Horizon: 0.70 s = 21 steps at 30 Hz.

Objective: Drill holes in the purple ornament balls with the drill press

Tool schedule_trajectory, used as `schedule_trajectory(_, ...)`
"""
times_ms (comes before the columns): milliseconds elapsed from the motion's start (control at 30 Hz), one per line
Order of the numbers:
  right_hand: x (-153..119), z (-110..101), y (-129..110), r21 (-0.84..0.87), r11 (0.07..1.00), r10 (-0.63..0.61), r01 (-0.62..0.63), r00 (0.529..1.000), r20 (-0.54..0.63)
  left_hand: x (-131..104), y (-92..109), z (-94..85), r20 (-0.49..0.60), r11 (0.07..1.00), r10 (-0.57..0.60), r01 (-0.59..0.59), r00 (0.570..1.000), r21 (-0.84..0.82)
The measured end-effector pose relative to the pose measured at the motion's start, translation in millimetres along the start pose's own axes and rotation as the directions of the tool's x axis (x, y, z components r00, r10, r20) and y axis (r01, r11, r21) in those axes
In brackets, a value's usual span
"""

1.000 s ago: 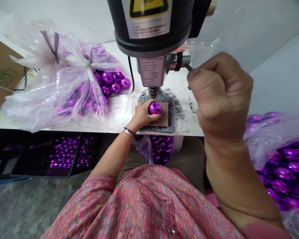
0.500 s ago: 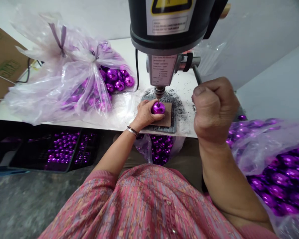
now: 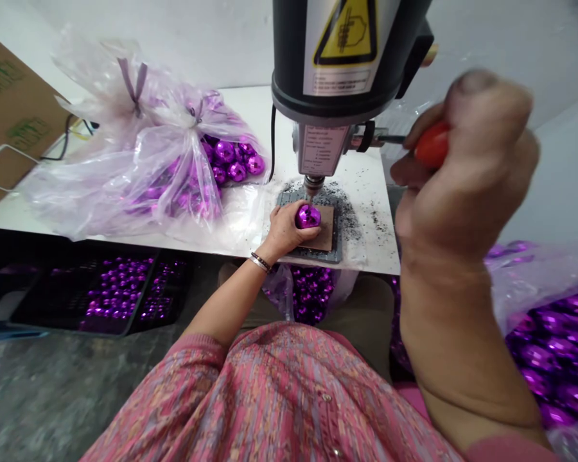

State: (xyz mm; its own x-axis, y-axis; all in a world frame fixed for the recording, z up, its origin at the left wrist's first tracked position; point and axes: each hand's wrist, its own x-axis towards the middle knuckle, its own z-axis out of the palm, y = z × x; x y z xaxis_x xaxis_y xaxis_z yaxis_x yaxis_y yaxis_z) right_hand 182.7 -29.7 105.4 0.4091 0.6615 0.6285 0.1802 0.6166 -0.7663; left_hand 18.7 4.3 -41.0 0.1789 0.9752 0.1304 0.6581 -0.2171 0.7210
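Note:
My left hand (image 3: 288,229) is closed around a shiny purple faceted ball (image 3: 309,217), holding it on a brown board (image 3: 324,234) on the drill press base (image 3: 338,247). Right above the ball is the chuck (image 3: 313,184) of the drill press (image 3: 337,83); whether the bit touches the ball I cannot tell. My right hand (image 3: 472,154), somewhat blurred, grips the red knob (image 3: 432,146) of the feed lever (image 3: 390,138), raised to the right of the press.
Tied plastic bags (image 3: 173,160) of purple balls lie on the white table (image 3: 250,102) at the left. Dark shavings (image 3: 351,218) surround the base. Below are a black crate (image 3: 72,301) with balls, an open bag (image 3: 313,292) under the table edge, and another ball-filled bag (image 3: 559,346) at right.
My right hand has swung the lever up and outward to the right, and its red knob now shows. My left hand keeps hold of the ball. The camera view has shifted slightly.

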Motion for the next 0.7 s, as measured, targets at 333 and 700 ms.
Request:
schedule_trajectory(333,26.5,11.6,-22.3,0.011,0.964,0.266,-0.265,0.963,-0.052,-58.9,-0.1,-11.7,0.030,0.976,0.203,-0.200,0.979,-0.091)
schedule_trajectory(700,18.2,0.1,-6.4,0.037,0.954,0.299,-0.297,0.952,-0.064,-71.5,-26.8,-29.0,-0.040,0.982,0.188,-0.188,0.981,0.002)
